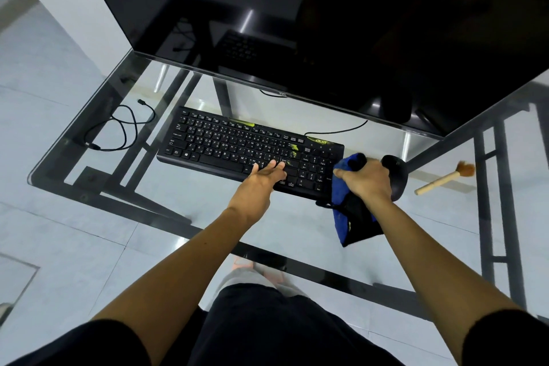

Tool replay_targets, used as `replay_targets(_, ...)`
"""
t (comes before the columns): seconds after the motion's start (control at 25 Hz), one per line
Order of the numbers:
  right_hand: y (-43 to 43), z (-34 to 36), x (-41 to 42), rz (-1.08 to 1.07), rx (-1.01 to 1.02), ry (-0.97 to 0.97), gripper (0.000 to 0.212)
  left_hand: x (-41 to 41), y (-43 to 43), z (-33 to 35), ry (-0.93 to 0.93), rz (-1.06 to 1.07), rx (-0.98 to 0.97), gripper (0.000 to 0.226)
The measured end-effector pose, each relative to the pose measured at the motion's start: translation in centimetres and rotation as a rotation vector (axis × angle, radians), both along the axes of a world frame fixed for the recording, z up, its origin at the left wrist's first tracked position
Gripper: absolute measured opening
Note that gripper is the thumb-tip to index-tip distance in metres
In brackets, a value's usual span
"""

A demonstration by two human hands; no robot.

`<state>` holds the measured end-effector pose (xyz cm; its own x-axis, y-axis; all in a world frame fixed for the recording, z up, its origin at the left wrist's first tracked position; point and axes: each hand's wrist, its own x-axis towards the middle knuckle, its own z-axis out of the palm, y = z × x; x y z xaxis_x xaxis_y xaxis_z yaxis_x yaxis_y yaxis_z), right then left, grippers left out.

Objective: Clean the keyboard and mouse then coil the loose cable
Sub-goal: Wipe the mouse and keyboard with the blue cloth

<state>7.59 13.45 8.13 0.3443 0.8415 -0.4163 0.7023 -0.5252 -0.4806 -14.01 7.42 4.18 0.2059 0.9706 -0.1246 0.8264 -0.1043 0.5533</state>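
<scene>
**Glass surface: contents, left to right**

- Surface: clear glass top on a dark frame.
- Loose cable: black, in untidy loops at the left of the frame, apart from the keyboard.
- Keyboard: black with green marks, flat at centre, below the dark monitor.
- Left hand: released, fingers straight, tips resting on keys at the keyboard's lower right.
- Blue cloth: bunched, just right of the keyboard.
- Right hand: fingers curled, grasping the blue cloth.
- Mouse: black rounded body, probably the mouse, largely hidden by the right hand.
- Brush: wooden handle, tan bristles, lying apart at the right of the frame.
</scene>
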Motion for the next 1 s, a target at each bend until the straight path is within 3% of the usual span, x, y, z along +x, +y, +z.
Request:
replay_targets(0.32,7.2,1.1,-0.8,-0.001,0.056,-0.037,0.053,-0.2,0.1,-0.1,-0.014,0.000,-0.021,0.067)
replay_targets(0.6,6.1,0.2,-0.4,0.067,0.079,-0.043,0.053,0.0,0.1,-0.1,-0.004,-0.007,-0.024,0.074)
replay_targets(0.84,8.0,2.4,-0.5,0.462,0.180,-0.071,0.050,-0.5,-0.2,-0.4,0.038,-0.051,0.012,0.067)
replay_targets(1.0,9.1,1.4,-2.2,0.781,0.088,-0.336,0.033,-0.7,0.0,-0.1,0.016,-0.053,-0.016,0.066)
